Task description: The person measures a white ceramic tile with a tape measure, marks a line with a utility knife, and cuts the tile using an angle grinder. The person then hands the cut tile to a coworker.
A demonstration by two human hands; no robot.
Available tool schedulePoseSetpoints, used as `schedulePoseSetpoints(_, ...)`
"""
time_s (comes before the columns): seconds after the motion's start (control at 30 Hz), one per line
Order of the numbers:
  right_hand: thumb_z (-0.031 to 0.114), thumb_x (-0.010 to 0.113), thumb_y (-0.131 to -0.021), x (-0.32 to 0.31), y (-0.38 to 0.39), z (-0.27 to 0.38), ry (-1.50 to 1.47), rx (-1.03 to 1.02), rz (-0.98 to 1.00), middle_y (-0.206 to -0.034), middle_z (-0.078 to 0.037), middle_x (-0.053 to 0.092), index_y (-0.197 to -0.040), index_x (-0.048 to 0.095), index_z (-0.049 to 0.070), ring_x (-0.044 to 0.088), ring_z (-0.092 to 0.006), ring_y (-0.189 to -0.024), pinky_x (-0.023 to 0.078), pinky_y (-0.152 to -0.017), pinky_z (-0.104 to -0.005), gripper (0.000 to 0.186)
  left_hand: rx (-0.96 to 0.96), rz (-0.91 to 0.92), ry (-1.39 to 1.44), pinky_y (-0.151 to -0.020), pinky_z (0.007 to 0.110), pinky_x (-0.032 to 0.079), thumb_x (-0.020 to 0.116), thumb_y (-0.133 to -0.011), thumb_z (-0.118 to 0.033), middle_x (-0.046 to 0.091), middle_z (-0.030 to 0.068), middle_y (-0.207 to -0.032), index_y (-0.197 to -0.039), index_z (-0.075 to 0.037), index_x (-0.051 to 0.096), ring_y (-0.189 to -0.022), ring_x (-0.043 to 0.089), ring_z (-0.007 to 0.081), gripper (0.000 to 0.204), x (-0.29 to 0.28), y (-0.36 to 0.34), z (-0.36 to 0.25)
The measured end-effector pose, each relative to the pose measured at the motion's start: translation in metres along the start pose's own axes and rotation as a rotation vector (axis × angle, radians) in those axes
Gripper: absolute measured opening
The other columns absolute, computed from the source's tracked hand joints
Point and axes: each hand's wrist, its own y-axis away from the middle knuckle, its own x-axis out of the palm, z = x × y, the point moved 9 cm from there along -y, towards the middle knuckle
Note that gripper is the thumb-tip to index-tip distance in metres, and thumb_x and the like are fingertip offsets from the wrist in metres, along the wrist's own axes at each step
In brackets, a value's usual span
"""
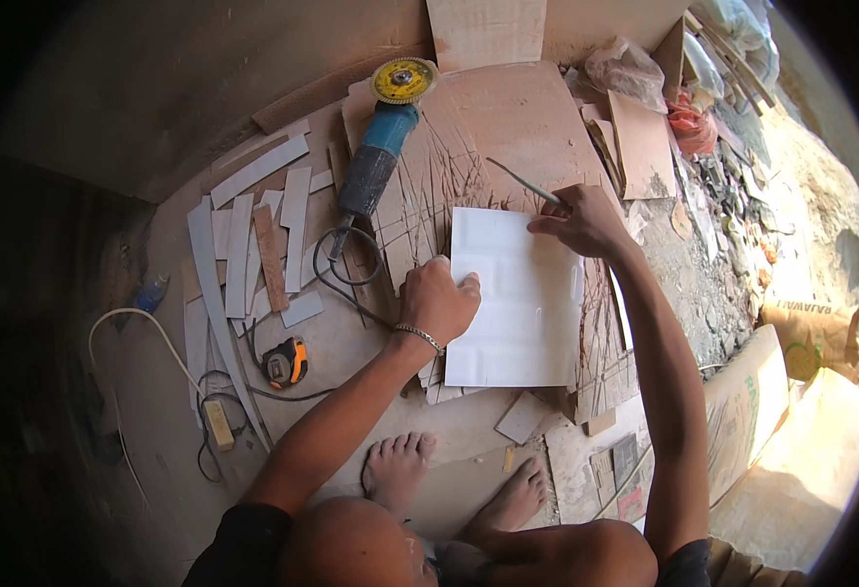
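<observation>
A white rectangular tile [515, 303] with a faint raised block pattern lies on a scored board [508, 108] in front of me. My left hand [437, 305] is closed at its left edge, the thumb against the tile and the other fingers partly hidden. Above the tile's upper right corner, my right hand [583, 223] grips a thin, slightly curved grey rod [516, 176] with a narrow tip pointing up and left. Some of its fingers reach over the tile's top edge. An angle grinder [381, 142] with a yellow disc lies beyond my left hand.
Cut strips [239, 245] lie scattered at left, near a black and orange tape measure [285, 362] and a power cable [302, 396]. Rubble [708, 240] and plastic bags [625, 70] spread along the right. Sacks [747, 391] stand at lower right. My bare feet [398, 470] are close to the board.
</observation>
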Motion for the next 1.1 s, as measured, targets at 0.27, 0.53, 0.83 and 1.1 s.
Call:
schedulePoseSetpoints(0.27,0.034,0.090,-0.077,0.002,-0.006,-0.006,0.043,-0.090,-0.098,-0.081,-0.016,0.074,-0.094,0.079,0.001,0.071,-0.0281,-0.074,0.056,-0.071,-0.0402,0.038,0.221,-0.035,-0.002,-0.085,0.047,0.058,0.065,-0.086,-0.008,0.073,0.0283,-0.094,-0.098,0.007,0.070,-0.089,0.072,0.0448,0.020,-0.008,0.009,-0.009)
schedulePoseSetpoints(0.53,0.029,0.061,-0.102,0.002,0.047,0.112,-0.198,-0.273,-0.079,-0.067,-0.014,0.058,-0.089,0.057,-0.002,0.055,-0.0259,-0.061,0.045,-0.062,-0.0407,0.034,0.054,0.247,0.793,-0.096,0.035,0.053,0.067,-0.102,-0.031,0.071,0.0098,-0.115,-0.134,0.002,0.061,-0.108,0.068,0.0160,0.047,-0.029,0.072,0.018)
schedulePoseSetpoints(0.83,0.041,0.066,-0.100,0.115,0.098,0.268,-0.101,-0.432,0.476,-0.098,-0.022,0.073,-0.131,0.060,-0.004,0.072,-0.0373,-0.089,0.056,-0.082,-0.0432,0.055,-0.101,-0.307,1.326,-0.075,0.027,0.057,0.061,-0.109,-0.032,0.069,0.0012,-0.099,-0.107,-0.005,0.065,-0.088,0.067,0.0092,0.027,-0.094,0.084,0.132)
schedulePoseSetpoints(1.1,0.063,0.074,-0.087,0.116,-0.109,0.203,-0.217,0.081,-0.158,-0.111,-0.024,0.072,-0.125,0.068,-0.005,0.071,-0.0325,-0.098,0.058,-0.078,-0.0421,0.078,-0.406,-0.720,-0.003,-0.071,0.043,0.056,0.077,-0.092,-0.029,0.076,0.0145,-0.080,-0.088,-0.003,0.073,-0.073,0.072,0.0340,0.026,-0.237,0.028,0.313)
